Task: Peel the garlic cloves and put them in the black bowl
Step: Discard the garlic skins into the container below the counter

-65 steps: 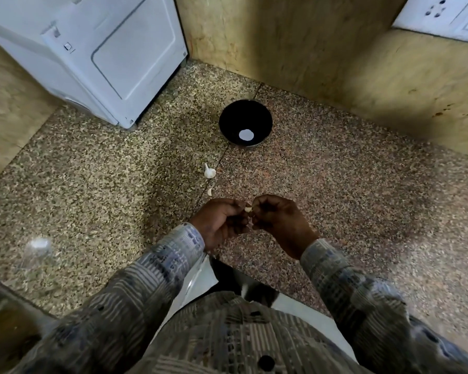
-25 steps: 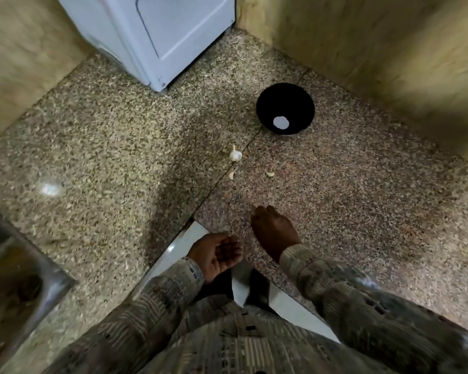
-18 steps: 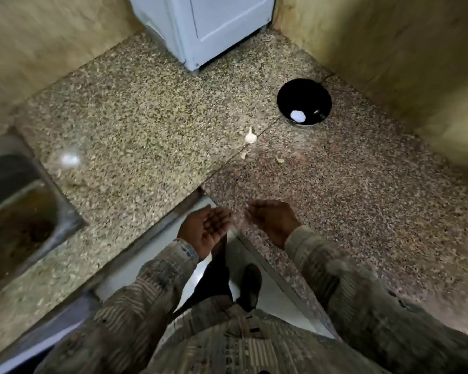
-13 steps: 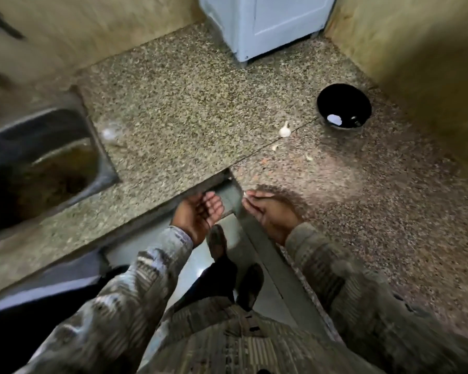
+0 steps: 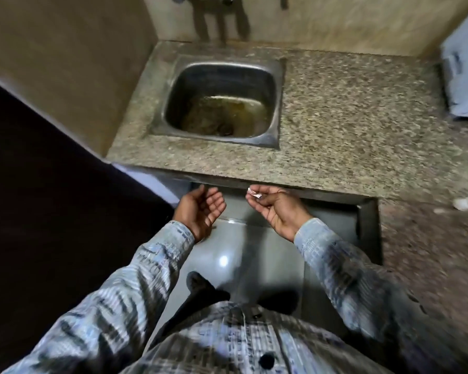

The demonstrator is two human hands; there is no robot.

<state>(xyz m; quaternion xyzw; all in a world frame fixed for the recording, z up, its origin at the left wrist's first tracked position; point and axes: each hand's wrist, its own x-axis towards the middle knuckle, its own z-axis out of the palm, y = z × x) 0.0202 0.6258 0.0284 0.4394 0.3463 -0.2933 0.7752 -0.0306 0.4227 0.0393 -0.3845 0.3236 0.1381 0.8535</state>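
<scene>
Left hand (image 5: 201, 211): palm up, fingers loosely spread, holds nothing, over grey floor tile (image 5: 235, 247), just near of counter edge.
Right hand (image 5: 274, 211): palm up, fingers curled, thumb and fingertips pinch small white papery scrap (image 5: 255, 195), likely garlic skin.
Hands apart, side by side.
Steel sink (image 5: 214, 138) far of hands, murky water inside.
Blurred whitish piece (image 5: 463, 203) on granite countertop (image 5: 349, 117), far right; identity unclear.

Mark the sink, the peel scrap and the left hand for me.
sink (image 5: 181, 98): head view, left inner wall.
peel scrap (image 5: 255, 194): head view, its white middle.
left hand (image 5: 201, 209): head view, centre of the open palm.
</scene>
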